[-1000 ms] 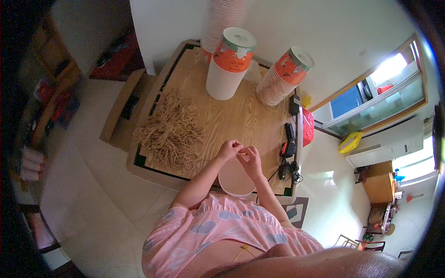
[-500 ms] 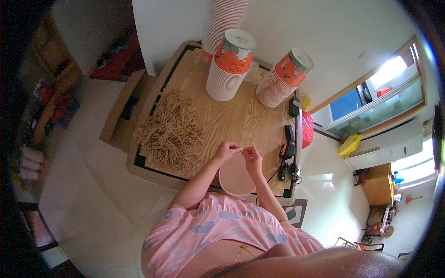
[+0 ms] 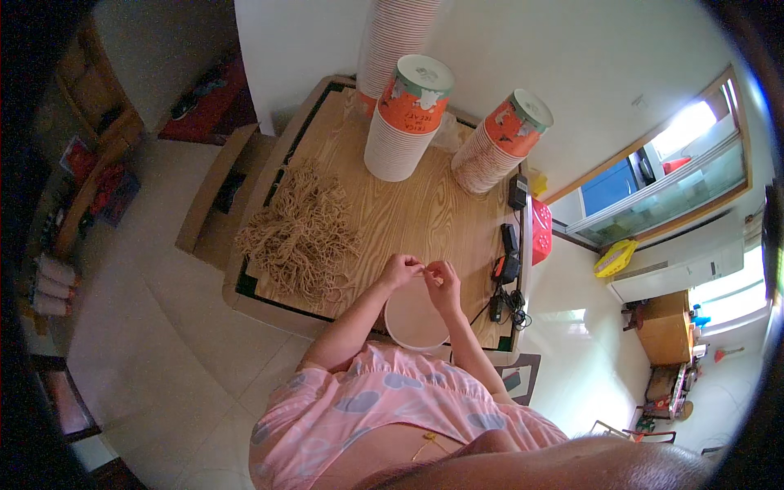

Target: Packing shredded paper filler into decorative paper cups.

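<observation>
A pale round paper bucket (image 3: 416,318) stands at the table's near edge, close against my body, its open mouth facing up. Over its far rim my left hand (image 3: 403,269) and my right hand (image 3: 443,286) meet, fingertips pinched together and almost touching. What they pinch is too small to make out. To the left lies a tangled heap of thin tan twine cords (image 3: 300,233), nearest my left forearm.
Upside-down stacks of orange, green and white paper buckets stand at the back: a middle stack (image 3: 404,122), a right stack (image 3: 506,139) and a tall one (image 3: 396,49) behind. Black power adapters and cables (image 3: 510,265) line the right edge. A cardboard box (image 3: 224,192) sits left of the table.
My right hand's fingers have shifted slightly and opened out a little at the pinch. The bucket, twine heap and stacks stay in place.
</observation>
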The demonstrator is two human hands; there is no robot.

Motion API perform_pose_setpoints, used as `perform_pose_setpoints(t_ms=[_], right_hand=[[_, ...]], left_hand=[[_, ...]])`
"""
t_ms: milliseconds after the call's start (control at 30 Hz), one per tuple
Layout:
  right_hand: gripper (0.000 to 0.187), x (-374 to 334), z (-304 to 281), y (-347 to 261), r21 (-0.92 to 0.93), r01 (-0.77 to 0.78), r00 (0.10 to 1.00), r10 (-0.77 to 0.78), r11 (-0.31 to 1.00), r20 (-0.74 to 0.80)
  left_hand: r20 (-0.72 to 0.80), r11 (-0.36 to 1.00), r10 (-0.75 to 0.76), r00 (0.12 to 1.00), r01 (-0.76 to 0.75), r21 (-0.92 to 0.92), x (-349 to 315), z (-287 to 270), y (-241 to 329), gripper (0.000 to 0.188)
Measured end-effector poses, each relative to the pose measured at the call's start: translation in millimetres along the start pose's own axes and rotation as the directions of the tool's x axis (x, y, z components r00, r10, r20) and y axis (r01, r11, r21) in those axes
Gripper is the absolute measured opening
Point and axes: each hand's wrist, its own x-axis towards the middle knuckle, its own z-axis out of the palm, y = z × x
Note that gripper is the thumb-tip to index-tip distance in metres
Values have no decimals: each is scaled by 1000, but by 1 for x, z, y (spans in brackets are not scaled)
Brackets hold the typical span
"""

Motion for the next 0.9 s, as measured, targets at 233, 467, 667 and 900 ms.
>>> perform_pose_setpoints(t_ms=[233, 467, 667, 900], right_hand=[[6, -2, -1, 0, -27, 28, 1000, -28, 999, 15], [6, 1, 1, 8, -74, -22, 999, 26, 997, 41], [6, 5, 0, -1, -8, -1, 1000, 0, 1000, -29], [7, 7, -1, 15, 128, -154, 988, 153, 980, 18]], left_hand=[[53, 982, -121, 991, 127, -138, -7, -4, 16, 13], [40, 980, -57, 998, 63, -191, -8, -1, 18, 13], [-8, 965, -146, 989, 140, -223, -5, -1, 22, 12], [35, 974, -129, 991, 133, -183, -3, -1, 17, 12]])
